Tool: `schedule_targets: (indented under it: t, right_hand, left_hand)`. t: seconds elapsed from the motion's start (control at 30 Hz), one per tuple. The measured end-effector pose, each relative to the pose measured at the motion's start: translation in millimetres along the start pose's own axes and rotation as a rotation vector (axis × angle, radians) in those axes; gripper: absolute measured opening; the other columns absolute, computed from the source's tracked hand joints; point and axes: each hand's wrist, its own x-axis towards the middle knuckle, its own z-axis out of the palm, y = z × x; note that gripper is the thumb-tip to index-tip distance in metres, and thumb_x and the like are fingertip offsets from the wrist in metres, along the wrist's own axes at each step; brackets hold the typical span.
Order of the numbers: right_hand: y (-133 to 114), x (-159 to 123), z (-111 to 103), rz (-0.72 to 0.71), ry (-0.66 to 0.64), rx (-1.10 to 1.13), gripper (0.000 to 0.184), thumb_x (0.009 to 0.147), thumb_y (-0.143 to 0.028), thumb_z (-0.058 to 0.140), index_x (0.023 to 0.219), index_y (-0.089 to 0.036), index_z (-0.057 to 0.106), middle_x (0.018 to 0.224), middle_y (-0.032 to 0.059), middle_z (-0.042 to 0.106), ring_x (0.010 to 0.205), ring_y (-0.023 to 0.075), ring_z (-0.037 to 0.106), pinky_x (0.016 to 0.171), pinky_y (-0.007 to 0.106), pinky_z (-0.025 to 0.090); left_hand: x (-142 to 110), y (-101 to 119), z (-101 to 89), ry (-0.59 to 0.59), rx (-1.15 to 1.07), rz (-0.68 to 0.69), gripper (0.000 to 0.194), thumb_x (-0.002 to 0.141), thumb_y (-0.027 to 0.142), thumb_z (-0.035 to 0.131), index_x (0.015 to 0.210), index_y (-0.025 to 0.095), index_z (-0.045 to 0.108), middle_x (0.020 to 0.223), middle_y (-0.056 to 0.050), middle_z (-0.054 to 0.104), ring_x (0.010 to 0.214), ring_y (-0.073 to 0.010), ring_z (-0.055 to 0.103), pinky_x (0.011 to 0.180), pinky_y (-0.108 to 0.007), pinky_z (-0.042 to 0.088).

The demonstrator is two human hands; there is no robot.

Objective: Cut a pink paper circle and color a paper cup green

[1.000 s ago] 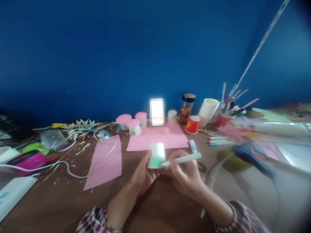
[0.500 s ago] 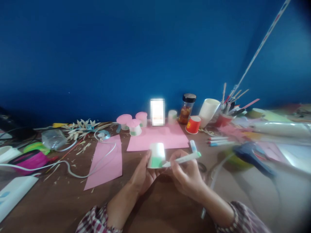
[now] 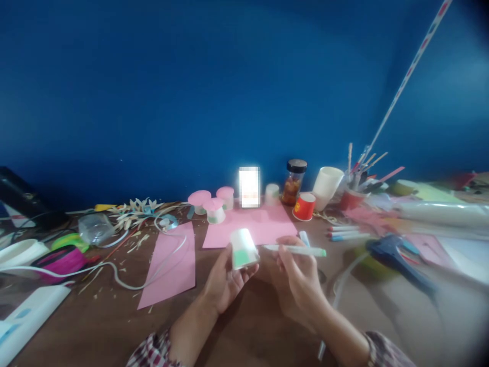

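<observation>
A white paper cup (image 3: 244, 246), bottom up and tilted, rests in my left hand (image 3: 225, 283); a green patch is coloured near its lower edge. My right hand (image 3: 300, 270) pinches a white marker with a green end (image 3: 305, 250). The marker's tip points at the cup but stands a little apart from it. Just beyond my right fingers lies a pale marker cap or pen (image 3: 304, 238). Behind the cup is a pink sheet (image 3: 267, 224), and several white cups with pink paper tops (image 3: 216, 215) stand by its left edge.
At the back are a bright pixelated rectangle (image 3: 249, 187), a jar (image 3: 293, 186), a red cup (image 3: 304, 206) and a white cup (image 3: 327, 186). A blue glue gun (image 3: 401, 260) lies right. Another pink sheet (image 3: 170, 270), a white cable (image 3: 118, 280) and a power strip (image 3: 30, 321) lie left.
The marker's tip has come away from the cup, and my right hand has drawn slightly right. My left hand has tilted the cup. The whole view has shifted a little.
</observation>
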Motion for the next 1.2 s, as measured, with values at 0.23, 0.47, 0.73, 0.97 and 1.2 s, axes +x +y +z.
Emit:
schedule_targets:
  t: [0.23,0.47,0.73,0.97,1.2]
  right_hand:
    - [6.2,-2.8,-1.3,-0.124,-0.083,-0.240,0.018,0.090,-0.035,0.053,0.093,-0.018,0.059,0.080,0.0036,0.063,0.067,0.0147,0.056,0.059,0.024,0.047]
    - [15.2,-2.0,-4.9,-0.188,-0.157,-0.306,0.018,0.090,-0.033,0.053,0.099,-0.020,0.060,0.085,0.0043,0.065,0.071,0.0171,0.060,0.064,0.027,0.049]
    - [24.3,2.1,-8.0,-0.298,-0.193,-0.354,0.019,0.090,-0.029,0.054,0.103,-0.020,0.063,0.095,0.0068,0.067,0.085,0.0209,0.064,0.075,0.031,0.051]
    - [20.5,-4.3,-5.3,-0.269,-0.236,-0.302,0.019,0.090,-0.029,0.053,0.102,-0.017,0.062,0.089,0.0061,0.067,0.071,0.0180,0.061,0.065,0.027,0.049]
    - [21.5,-4.0,-7.3,-0.355,-0.262,-0.327,0.021,0.092,-0.028,0.049,0.104,-0.015,0.061,0.086,0.0066,0.066,0.066,0.0159,0.058,0.062,0.026,0.048]
  left_hand:
    - [0.7,6.4,0.7,0.096,-0.013,0.002,0.032,0.087,0.038,0.054,0.101,0.011,0.062,0.093,-0.011,0.068,0.084,-0.0205,0.065,0.084,-0.036,0.051]
    - [5.7,3.6,-6.1,-0.011,-0.066,0.061,0.032,0.087,0.040,0.053,0.099,0.012,0.062,0.088,-0.010,0.068,0.082,-0.0210,0.064,0.081,-0.038,0.051]
    - [5.2,8.2,-6.1,0.045,-0.064,0.050,0.033,0.083,0.038,0.061,0.095,0.008,0.061,0.084,-0.011,0.067,0.076,-0.0198,0.065,0.077,-0.034,0.051]
    - [4.3,0.6,-12.5,0.039,0.004,0.114,0.033,0.084,0.037,0.059,0.104,0.010,0.061,0.092,-0.012,0.069,0.087,-0.0222,0.066,0.081,-0.035,0.051]
    - [2.4,-3.4,-10.6,0.051,0.038,0.161,0.035,0.085,0.037,0.059,0.106,0.010,0.060,0.093,-0.012,0.070,0.092,-0.0224,0.065,0.087,-0.036,0.050]
